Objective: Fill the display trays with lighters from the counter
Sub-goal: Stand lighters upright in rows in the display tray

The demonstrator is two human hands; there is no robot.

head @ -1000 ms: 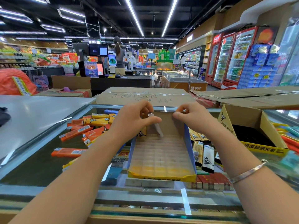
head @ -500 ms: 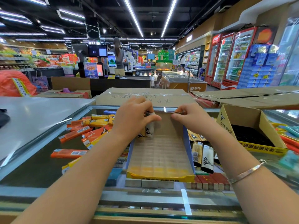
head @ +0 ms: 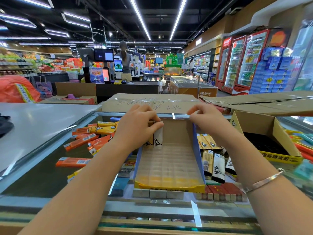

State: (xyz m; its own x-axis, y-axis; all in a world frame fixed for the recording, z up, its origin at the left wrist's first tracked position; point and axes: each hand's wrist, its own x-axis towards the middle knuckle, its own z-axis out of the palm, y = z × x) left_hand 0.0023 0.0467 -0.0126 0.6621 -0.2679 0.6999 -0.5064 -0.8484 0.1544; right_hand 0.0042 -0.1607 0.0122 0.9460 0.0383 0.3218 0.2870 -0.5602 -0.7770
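Supermarket table (head: pixel 42 175), glass-topped: seating lighters in the display tray (head: pixel 169 167).
Left hand (head: pixel 137 126) pinches two lighters (head: pixel 155 138) upright at the tray's 11 o'clock corner; right hand (head: pixel 205 118) grips the back wall at 1 o'clock. Risk: unsupported lighters may topple across empty slots. Four loose lighters (head: pixel 213 161) visible at 3 o'clock.

The shop was brightly and evenly lit by long ceiling light strips (head: pixel 140 19) running away overhead, so shadows under the arms were faint and soft. Pale glare lay across the white counter (head: pixel 39 122) at left, and the strips were mirrored as streaks in the glass counter top (head: pixel 42 180). The wide lens bowed straight lines toward the borders, and the right edge, around the drink fridges (head: pixel 243 60), was smeared and out of focus
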